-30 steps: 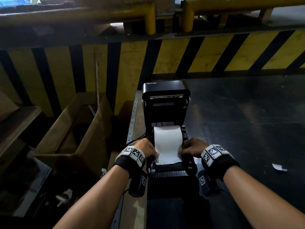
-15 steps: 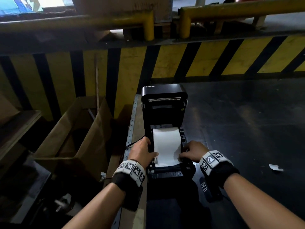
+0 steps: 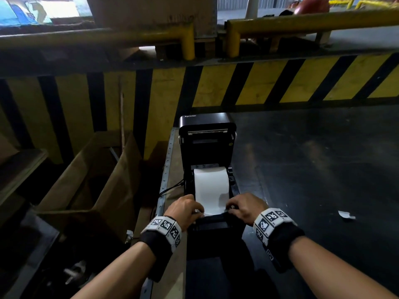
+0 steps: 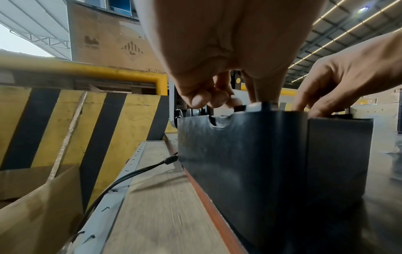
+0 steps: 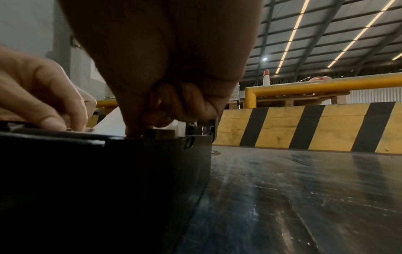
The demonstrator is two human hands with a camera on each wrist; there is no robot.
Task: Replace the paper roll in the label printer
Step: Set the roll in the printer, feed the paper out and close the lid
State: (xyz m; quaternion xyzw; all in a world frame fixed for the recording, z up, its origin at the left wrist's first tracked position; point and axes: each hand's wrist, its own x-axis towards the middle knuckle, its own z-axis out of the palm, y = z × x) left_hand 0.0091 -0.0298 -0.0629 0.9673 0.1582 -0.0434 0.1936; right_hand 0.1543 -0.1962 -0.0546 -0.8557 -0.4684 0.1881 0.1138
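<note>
A black label printer (image 3: 206, 152) stands on the dark bench with its lid swung up. A white paper roll (image 3: 211, 184) lies in its bay, and its loose end runs forward to the front edge. My left hand (image 3: 186, 209) is at the front left corner of that end, fingers curled and pinching there (image 4: 208, 98). My right hand (image 3: 244, 207) is at the front right corner, its curled fingers pinching down on the strip's edge (image 5: 152, 120). The paper's front edge between the hands is partly hidden by the fingers.
An open cardboard box (image 3: 86, 180) sits low on the left. A yellow and black striped barrier (image 3: 259, 83) closes the back. A black cable (image 4: 130, 175) leaves the printer's left side. A paper scrap (image 3: 346, 214) lies on the dark bench top (image 3: 313, 169) to the right.
My left hand has come back from beside the roll to the front left corner of the paper. The right hand has stayed at the front right corner.
</note>
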